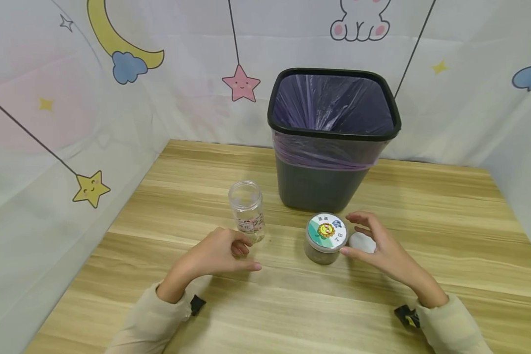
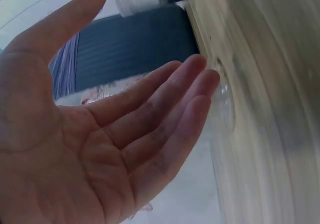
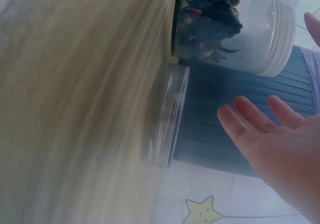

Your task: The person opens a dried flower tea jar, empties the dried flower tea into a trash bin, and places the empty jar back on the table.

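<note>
A short clear jar (image 1: 322, 253) stands on the table between the hands. Its round top (image 1: 327, 232) carries a sunflower picture, and dark dried flowers (image 3: 210, 19) show through its wall. My right hand (image 1: 387, 253) is just right of it, thumb and fingers spread, thumb tip right at the jar's edge. Under that hand lies a clear round lid (image 3: 165, 116), flat on the table. To the left stands a tall clear jar (image 1: 246, 211) with an open top and a printed label. My left hand (image 1: 219, 253) is in front of it, fingers loosely bent and palm bare.
A dark bin (image 1: 320, 184) with a purple bag lining stands behind the jars. Printed cloth (image 1: 194, 98) hangs along the back and sides of the wooden table (image 1: 301, 314). Small black pieces (image 1: 197, 305) show by both sleeves.
</note>
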